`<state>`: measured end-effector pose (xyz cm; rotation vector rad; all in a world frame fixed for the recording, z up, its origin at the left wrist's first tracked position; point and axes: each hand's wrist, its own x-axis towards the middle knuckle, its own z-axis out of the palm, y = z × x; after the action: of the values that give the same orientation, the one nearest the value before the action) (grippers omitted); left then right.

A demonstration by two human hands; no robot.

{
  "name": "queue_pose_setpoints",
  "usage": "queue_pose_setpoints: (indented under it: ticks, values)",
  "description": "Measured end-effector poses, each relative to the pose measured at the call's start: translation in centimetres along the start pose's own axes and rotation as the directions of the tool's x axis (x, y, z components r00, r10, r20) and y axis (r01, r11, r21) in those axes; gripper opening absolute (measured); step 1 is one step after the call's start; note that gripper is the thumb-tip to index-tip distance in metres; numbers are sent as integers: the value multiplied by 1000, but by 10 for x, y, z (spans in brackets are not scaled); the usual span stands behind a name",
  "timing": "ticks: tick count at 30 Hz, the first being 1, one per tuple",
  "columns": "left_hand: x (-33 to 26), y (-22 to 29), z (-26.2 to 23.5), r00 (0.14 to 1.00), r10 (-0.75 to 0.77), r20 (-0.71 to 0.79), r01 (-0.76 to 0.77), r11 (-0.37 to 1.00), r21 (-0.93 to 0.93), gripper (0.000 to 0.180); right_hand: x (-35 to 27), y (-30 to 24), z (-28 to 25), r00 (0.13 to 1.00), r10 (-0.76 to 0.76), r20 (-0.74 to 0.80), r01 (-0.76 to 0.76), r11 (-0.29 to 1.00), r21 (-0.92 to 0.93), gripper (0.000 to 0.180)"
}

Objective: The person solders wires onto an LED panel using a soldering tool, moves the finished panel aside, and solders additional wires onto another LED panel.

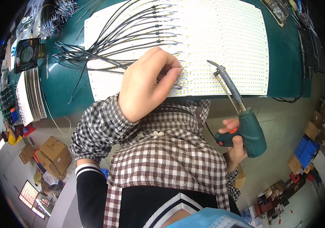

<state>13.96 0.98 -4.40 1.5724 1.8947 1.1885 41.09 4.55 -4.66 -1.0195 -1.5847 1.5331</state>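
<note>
Your left hand (145, 85) is over the white light boards (229, 45), with the thumb and first finger brought close together at the tips, right by the ends of the black wires (111, 36) — I cannot tell if a wire is pinched there, as it is too small to see. Your right hand (236, 148) is wrapped around the handle of the green soldering iron (251, 133), near you and to the right, out past the near edge of the table. The iron leans: its long body runs from the near right up to the far left, so its dark tip (212, 63) is just to the right of your left fingertips and a little farther off. A small gap sits between them, and your left hand is the nearer one to the wire ends. The wires lie mostly left to right, bunched on the left and spread out toward the middle of the boards. Under it all is a green table (284, 57) — a black fan (27, 56) sits on its left side. On the floor, a brown box (54, 155) is at the near left, and blue bins (305, 152) are at the right.
</note>
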Motion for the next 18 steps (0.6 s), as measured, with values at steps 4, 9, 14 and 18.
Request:
queue_pose_setpoints:
  ticks: [4, 9, 14, 18]
  values:
    - [1, 3, 5, 984, -180, 15, 180, 982, -58, 5, -2, -1, 0, 1000, 30, -2, -30, 1000, 8, 59]
    - [2, 1, 6, 991, -134, 7, 133, 990, 36, 5, -2, -1, 0, 1000, 12, 6, -12, 1000, 17, 59]
    - [3, 0, 5, 984, -164, 63, 165, 986, -26, 8, -4, -4, 2, 995, 100, -5, -98, 985, 142, 52]
    - [5, 2, 9, 991, -132, 35, 130, 989, 68, 8, -4, -6, 5, 998, 56, 11, -56, 998, 1, 61]
